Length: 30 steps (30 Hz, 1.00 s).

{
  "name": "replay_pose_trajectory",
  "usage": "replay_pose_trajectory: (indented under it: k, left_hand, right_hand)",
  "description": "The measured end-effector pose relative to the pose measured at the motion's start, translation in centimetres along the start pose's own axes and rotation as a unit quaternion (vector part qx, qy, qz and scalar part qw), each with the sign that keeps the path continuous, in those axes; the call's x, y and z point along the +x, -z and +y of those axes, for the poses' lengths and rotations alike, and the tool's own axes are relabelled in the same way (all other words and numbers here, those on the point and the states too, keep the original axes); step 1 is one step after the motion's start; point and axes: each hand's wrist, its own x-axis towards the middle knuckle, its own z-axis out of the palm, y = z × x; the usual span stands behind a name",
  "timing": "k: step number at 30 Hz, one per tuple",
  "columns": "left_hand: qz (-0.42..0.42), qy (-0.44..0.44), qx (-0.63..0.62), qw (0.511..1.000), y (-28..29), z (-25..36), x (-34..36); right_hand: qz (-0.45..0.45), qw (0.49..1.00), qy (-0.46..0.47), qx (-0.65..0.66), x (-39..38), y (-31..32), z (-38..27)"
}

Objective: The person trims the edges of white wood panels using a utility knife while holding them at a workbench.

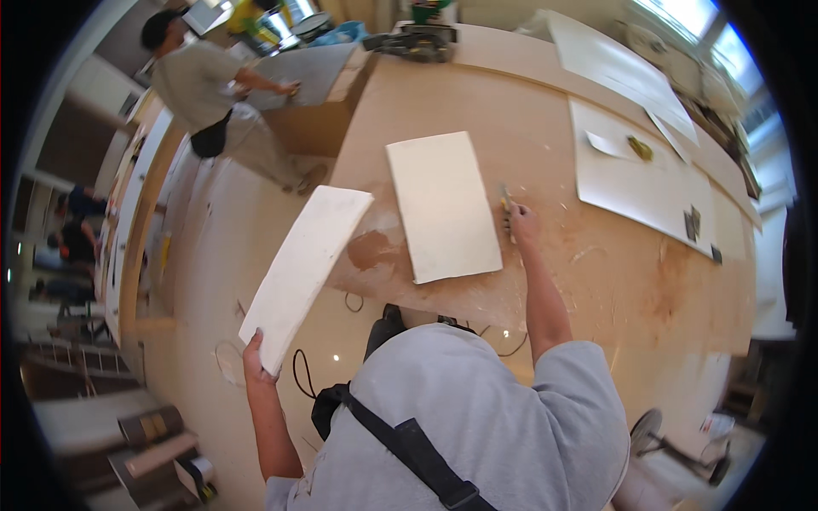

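My left hand grips the lower end of a long white board, which is held tilted beside the table's near left corner. The board's far end reaches over the table edge. A second, wider white board lies flat on the brown worktable. Just right of that flat board, my right hand is closed around a slim tool with a yellow and dark handle, which looks like a utility knife. Its tip points away from me, and the fingers partly cover it.
Large white sheets lie on the table's right side, with a crumpled yellowish piece on top. Dark power tools stand at the far edge. Another person works at the left. Cables lie on the floor near the table.
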Motion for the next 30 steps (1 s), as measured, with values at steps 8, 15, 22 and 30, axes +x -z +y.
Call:
replay_pose_trajectory:
  k: [8, 15, 22, 30]
  left_hand:
    - [0.076, -0.034, -0.054, 0.995, 2.9, -2.0, -6.1]
    - [0.093, -0.035, -0.089, 0.991, 4.1, -3.0, -7.3]
    - [0.174, -0.072, -0.115, 0.975, 4.4, -2.9, -9.4]
    - [0.203, -0.08, -0.112, 0.969, 5.6, -3.3, -10.4]
  right_hand:
    - [0.083, 0.956, 0.063, -0.274, 1.2, -0.5, -0.8]
    - [0.111, 0.97, 0.063, -0.205, 0.0, -1.3, -0.5]
    - [0.134, 0.927, 0.133, -0.324, 1.1, -1.8, 1.6]
    - [0.133, 0.91, 0.152, -0.363, 2.5, -1.0, 2.4]
